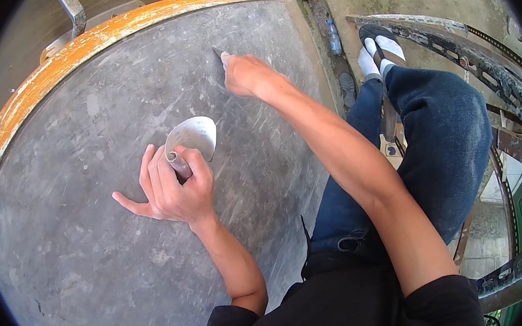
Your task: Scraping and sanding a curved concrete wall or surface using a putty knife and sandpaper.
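In my left hand (177,186) I grip the tubular handle (181,167) of a white scoop-like tool (194,131), its curved hollow side facing up. My thumb and fingers wrap the handle, while the little finger sticks out. Farther up, my right hand (245,74) is closed around a small tool with a dark pointed blade (217,52). Most of that tool is hidden inside the fist. Both hands are over a broad grey, scuffed, cement-like surface (103,158). I cannot tell whether the blade touches it.
A worn orange-painted strip (90,38) borders the grey surface, with a bent metal handle (73,11) beyond it. Slotted metal angle bars (492,76) curve along the right, beside my legs (444,146). A plastic bottle (334,38) and a dark sandal (347,89) lie on the ground.
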`<state>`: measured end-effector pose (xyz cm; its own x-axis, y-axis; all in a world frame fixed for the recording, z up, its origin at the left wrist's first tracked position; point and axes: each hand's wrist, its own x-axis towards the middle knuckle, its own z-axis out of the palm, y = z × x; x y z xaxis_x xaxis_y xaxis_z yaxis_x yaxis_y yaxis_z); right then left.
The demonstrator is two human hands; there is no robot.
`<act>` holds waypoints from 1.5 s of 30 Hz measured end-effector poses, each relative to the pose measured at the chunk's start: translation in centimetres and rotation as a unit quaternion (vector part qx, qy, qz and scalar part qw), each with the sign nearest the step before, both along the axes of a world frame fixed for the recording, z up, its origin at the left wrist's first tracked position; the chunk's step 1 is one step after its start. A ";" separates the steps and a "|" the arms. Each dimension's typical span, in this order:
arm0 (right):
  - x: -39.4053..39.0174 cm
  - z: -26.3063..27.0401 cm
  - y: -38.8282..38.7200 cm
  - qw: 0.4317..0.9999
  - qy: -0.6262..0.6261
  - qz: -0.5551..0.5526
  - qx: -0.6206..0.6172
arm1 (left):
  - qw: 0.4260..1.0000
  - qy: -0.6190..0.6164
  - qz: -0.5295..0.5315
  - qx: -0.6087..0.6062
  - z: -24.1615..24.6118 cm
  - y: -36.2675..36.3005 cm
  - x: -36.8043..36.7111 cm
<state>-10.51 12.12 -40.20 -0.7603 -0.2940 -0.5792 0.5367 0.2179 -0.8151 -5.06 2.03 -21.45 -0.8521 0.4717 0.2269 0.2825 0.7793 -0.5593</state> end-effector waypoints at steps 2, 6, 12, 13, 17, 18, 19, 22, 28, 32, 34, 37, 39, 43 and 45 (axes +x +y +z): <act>-0.1 1.6 -0.4 0.998 -0.022 0.060 0.024 | 1.000 0.001 0.001 -0.002 0.2 0.0 0.2; -0.6 0.4 0.0 0.998 -0.042 0.021 0.036 | 1.000 -0.001 -0.004 0.010 -0.4 0.7 0.2; -1.8 1.3 0.9 0.990 0.006 0.138 -0.038 | 0.999 0.024 -0.009 -0.044 0.3 -1.6 0.2; -2.3 0.0 1.2 0.991 -0.021 0.124 -0.045 | 0.999 0.027 -0.009 -0.040 -0.1 -1.6 0.0; -3.8 -4.0 1.2 0.987 -0.021 0.157 -0.036 | 0.996 0.060 -0.055 -0.029 -1.3 -2.5 -1.1; -3.5 -3.7 0.8 0.984 0.009 0.173 -0.032 | 0.995 0.063 -0.062 -0.041 -1.1 -3.0 -1.2; -3.2 -3.4 0.5 0.981 0.039 0.187 -0.030 | 0.996 0.060 -0.054 -0.042 -1.0 -3.4 -1.2; -2.3 -2.4 0.4 0.987 -0.007 0.154 -0.040 | 0.995 0.061 -0.057 -0.059 -0.8 -4.1 -1.0; 0.1 -3.2 -1.7 0.984 0.126 -0.119 0.036 | 0.995 0.045 -0.070 -0.056 -0.9 -3.7 -0.7; -0.8 -3.4 -1.7 0.995 0.093 0.029 0.009 | 0.996 0.037 -0.061 -0.057 -0.6 -3.8 -0.5; -0.6 -2.2 -1.4 0.994 0.095 0.056 0.003 | 0.997 0.036 -0.050 -0.056 -0.2 -4.1 -0.3; -2.0 2.3 -5.6 0.879 -0.101 0.012 0.465 | 0.996 0.016 -0.055 -0.062 -0.2 -3.5 -0.2; -0.8 -1.5 -2.3 0.976 -0.035 0.021 0.212 | 0.998 -0.046 -0.047 0.018 0.8 -2.8 0.6; -1.3 -1.5 0.5 0.987 -0.070 0.137 -0.050 | 0.970 -0.167 -0.046 0.168 4.1 -1.8 2.5; -1.5 -1.3 0.4 0.991 -0.050 0.118 -0.039 | 0.945 -0.211 0.006 0.251 6.9 -1.7 4.0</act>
<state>-11.99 12.52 -41.47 -0.6056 -0.5027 -0.6168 0.5573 0.2853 -0.7797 -1.04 0.34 -14.56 -0.9211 0.3850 0.0577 0.3876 0.9209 0.0426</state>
